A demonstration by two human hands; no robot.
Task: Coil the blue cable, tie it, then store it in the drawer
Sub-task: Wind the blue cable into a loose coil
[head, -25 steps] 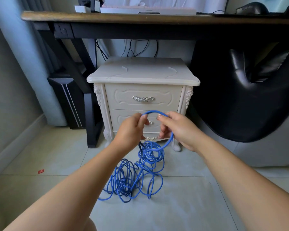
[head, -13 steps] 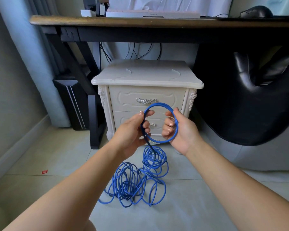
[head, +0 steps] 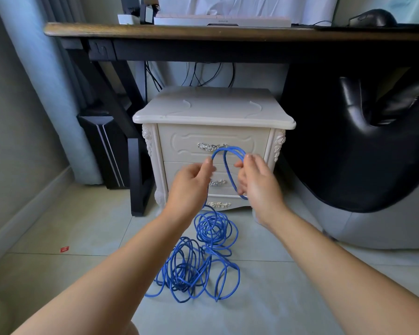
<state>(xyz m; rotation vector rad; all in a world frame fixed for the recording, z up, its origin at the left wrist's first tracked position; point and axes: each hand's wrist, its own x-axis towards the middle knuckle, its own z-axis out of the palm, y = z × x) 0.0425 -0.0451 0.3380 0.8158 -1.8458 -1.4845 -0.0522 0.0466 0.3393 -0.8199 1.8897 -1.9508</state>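
A long blue cable [head: 198,259] lies in a loose tangle on the tiled floor in front of a cream nightstand [head: 213,117]. The nightstand's upper drawer [head: 179,146] and lower drawer [head: 179,175] are both shut. A few loops of the cable are held up before the drawers. My left hand [head: 191,182] pinches the loops on their left side, and my right hand [head: 259,182] grips them on the right. A strand runs down from my left hand to the pile.
A dark wooden desk [head: 203,32] stands over the nightstand, with its black leg [head: 136,175] to the left. A black and grey beanbag chair [head: 363,165] fills the right side. A black computer case [head: 104,146] stands at the left, and a red scrap [head: 64,249] lies on the floor.
Both hands have risen and moved apart, and another loop has been added to the coil held in front of the drawers. The camera view has shifted a little.
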